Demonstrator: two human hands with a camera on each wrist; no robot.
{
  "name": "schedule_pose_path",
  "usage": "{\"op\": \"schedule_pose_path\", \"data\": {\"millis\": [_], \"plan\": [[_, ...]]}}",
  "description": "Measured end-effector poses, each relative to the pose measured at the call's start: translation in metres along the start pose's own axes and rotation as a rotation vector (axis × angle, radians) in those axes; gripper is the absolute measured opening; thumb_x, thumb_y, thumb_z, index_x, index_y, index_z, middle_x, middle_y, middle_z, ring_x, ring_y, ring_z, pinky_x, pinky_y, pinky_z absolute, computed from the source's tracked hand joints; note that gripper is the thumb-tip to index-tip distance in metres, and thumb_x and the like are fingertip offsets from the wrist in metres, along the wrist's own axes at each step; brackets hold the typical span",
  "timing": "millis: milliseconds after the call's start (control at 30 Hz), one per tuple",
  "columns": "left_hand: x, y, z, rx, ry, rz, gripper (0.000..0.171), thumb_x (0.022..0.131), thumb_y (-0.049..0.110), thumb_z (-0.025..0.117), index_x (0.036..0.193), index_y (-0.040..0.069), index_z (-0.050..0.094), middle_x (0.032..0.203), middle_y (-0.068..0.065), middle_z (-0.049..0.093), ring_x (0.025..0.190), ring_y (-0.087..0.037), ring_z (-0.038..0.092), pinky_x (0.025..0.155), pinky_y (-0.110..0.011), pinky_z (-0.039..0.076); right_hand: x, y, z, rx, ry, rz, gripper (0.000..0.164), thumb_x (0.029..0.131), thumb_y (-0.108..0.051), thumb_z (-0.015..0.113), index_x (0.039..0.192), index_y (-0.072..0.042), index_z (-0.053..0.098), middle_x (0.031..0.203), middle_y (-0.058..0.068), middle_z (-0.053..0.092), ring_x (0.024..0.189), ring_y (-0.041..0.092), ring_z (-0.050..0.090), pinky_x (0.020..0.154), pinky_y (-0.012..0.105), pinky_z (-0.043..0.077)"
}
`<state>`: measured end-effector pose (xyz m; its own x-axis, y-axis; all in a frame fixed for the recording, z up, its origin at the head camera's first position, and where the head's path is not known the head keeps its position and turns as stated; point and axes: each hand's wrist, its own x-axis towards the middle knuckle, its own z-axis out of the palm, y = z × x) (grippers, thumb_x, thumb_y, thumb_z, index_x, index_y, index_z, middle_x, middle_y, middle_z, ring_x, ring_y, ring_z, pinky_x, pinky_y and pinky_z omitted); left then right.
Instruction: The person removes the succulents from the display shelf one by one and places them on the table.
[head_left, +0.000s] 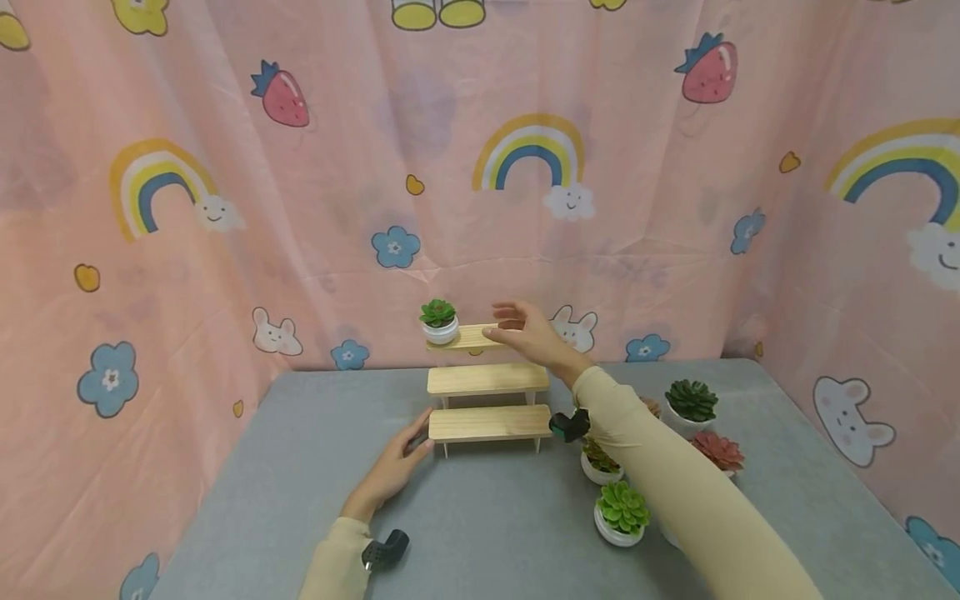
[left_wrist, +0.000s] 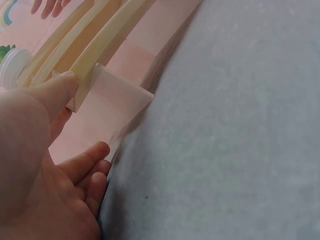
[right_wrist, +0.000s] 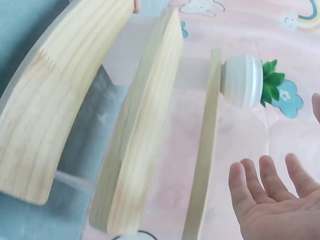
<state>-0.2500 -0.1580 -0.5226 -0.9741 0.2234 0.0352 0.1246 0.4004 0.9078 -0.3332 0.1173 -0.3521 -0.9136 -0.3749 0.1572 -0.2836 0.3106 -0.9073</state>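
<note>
A three-tier display stand with pale wooden boards (head_left: 489, 423) on clear supports stands at the back of the table. My left hand (head_left: 393, 467) is at the left end of the lowest board, its thumb (left_wrist: 62, 90) on the board's edge and the index finger partly hidden behind. On the left end of the top board (right_wrist: 204, 150) sits a green succulent (head_left: 437, 313) in a white ribbed pot (right_wrist: 242, 81). To the right of that pot, my right hand (head_left: 531, 335) hovers over the top board, fingers spread and gently bent, holding nothing.
Several potted succulents stand to the right of the stand, partly behind my right forearm: a bright green one (head_left: 622, 508), a dark green one (head_left: 692, 402) and a red one (head_left: 718, 450). A pink patterned curtain (head_left: 330, 208) hangs behind the grey table (head_left: 247, 500).
</note>
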Motion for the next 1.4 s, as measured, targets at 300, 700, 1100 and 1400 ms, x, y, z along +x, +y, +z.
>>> {"op": "schedule_pose_path", "data": {"millis": [300, 700, 1100, 1400], "plan": [[-0.001, 0.000, -0.001, -0.022, -0.002, 0.005, 0.061, 0.104, 0.033, 0.056, 0.160, 0.021, 0.033, 0.161, -0.014, 0.041, 0.153, -0.039, 0.031, 0.123, -0.065, 0.021, 0.024, -0.003, 0.018, 0.042, 0.031, 0.017, 0.067, 0.095, -0.023, 0.070, 0.153, -0.007, 0.040, 0.154, 0.025, 0.043, 0.140, 0.043, 0.045, 0.116, 0.056, 0.040], [0.000, 0.004, 0.001, 0.000, -0.006, 0.005, 0.061, 0.106, 0.033, 0.054, 0.160, 0.019, 0.031, 0.162, -0.013, 0.040, 0.152, -0.039, 0.033, 0.123, -0.063, 0.024, 0.043, -0.009, 0.052, 0.054, 0.026, 0.069, 0.081, 0.093, -0.021, 0.074, 0.159, -0.009, 0.029, 0.160, 0.021, 0.035, 0.148, 0.041, 0.033, 0.113, 0.058, 0.044], [0.001, 0.003, 0.000, -0.008, -0.028, 0.008, 0.062, 0.105, 0.035, 0.054, 0.161, 0.020, 0.030, 0.162, -0.013, 0.039, 0.152, -0.038, 0.033, 0.123, -0.063, 0.025, 0.056, -0.013, 0.069, -0.063, 0.070, 0.091, 0.082, 0.093, -0.020, 0.075, 0.158, -0.008, 0.027, 0.151, 0.025, 0.044, 0.143, 0.038, 0.043, 0.120, 0.050, 0.038], [0.000, 0.001, -0.002, -0.017, -0.009, -0.007, 0.060, 0.106, 0.032, 0.054, 0.160, 0.023, 0.031, 0.160, -0.011, 0.042, 0.153, -0.035, 0.032, 0.124, -0.060, 0.024, 0.056, -0.015, 0.079, -0.042, 0.075, 0.091, 0.074, 0.093, -0.013, 0.074, 0.154, 0.000, 0.034, 0.147, 0.024, 0.052, 0.134, 0.036, 0.054, 0.116, 0.046, 0.044]]}}
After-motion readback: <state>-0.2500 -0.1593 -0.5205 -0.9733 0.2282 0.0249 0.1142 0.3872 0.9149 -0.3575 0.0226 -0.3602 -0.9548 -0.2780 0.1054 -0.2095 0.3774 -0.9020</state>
